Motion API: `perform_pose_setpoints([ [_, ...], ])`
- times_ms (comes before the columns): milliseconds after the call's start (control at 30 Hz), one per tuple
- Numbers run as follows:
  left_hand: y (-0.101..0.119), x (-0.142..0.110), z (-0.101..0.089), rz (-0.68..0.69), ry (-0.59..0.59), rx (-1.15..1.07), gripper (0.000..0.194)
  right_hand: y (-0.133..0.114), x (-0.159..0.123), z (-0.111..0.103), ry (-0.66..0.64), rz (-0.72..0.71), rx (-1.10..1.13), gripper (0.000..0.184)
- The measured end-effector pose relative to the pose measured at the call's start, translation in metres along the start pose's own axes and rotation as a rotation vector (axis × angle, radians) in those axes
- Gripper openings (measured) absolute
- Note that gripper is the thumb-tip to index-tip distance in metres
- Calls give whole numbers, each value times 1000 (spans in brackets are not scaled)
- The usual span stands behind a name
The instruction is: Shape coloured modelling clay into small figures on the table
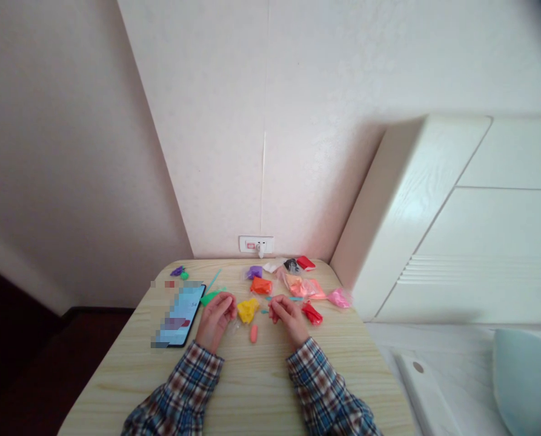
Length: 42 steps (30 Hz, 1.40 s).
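Note:
My left hand (217,316) hovers over the table beside a green packet (209,297), its fingers curled together. Whatever may be between them is too small to make out. My right hand (289,316) is closed in a pinch, left of a red packet (313,314); its fingertips also hide any small thing there. Between the hands lie a yellow clay-like lump in clear wrap (248,309) and a short salmon-coloured roll (254,333). A thin blue stick (296,298) lies partly behind my right hand.
On the wooden table (252,387), a phone (183,315) lies at left. Purple (177,271) and green pieces (185,275) sit behind it. Orange (262,286), purple (254,272), peach (295,283) and pink packets (340,297) lie toward the back. A wall socket (256,244) is behind.

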State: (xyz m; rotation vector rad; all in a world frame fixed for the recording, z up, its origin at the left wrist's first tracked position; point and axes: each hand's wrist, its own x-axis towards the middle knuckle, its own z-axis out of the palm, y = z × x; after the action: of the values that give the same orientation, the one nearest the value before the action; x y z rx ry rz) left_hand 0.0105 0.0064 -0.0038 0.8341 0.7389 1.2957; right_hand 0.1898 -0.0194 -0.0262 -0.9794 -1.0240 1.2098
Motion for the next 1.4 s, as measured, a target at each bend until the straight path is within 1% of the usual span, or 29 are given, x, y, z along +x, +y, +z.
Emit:
perform_pose_setpoints([
  [133,-1,-1,1,14,-9,56,20,0,-1,0,-23,10,-19,38],
  [300,0,-3,2,55,-30,189,14,0,0,0,6,0,-34,33],
  [500,3,-6,5,86,-70,291,12,-3,-2,-1,14,-13,-53,36],
  [567,4,-7,6,91,-87,319,16,-2,-2,-2,32,-17,-51,38],
  [633,5,-8,7,92,-98,340,19,-1,-2,-4,60,-22,-40,36],
  [733,3,-11,9,125,-112,410,14,1,0,-9,101,-35,-16,30],
  [800,1,-14,10,210,-153,547,7,2,1,-13,122,-44,-4,27],
  [867,-2,-16,13,316,-240,730,2,1,2,-18,140,-53,2,26],
  [1000,-8,-18,18,479,-441,1026,13,-2,2,-25,172,-75,4,24],
  [1133,-14,-15,22,632,-549,1253,11,-4,1,-26,174,-87,-6,24],
  [1200,-16,-13,24,666,-593,1337,11,-3,0,-25,157,-87,-12,25],
  [1300,-18,-14,28,669,-648,1462,13,-4,0,-23,130,-82,-15,28],
  [1400,-19,-16,31,666,-657,1525,15,-5,-2,-23,126,-81,-10,27],
])
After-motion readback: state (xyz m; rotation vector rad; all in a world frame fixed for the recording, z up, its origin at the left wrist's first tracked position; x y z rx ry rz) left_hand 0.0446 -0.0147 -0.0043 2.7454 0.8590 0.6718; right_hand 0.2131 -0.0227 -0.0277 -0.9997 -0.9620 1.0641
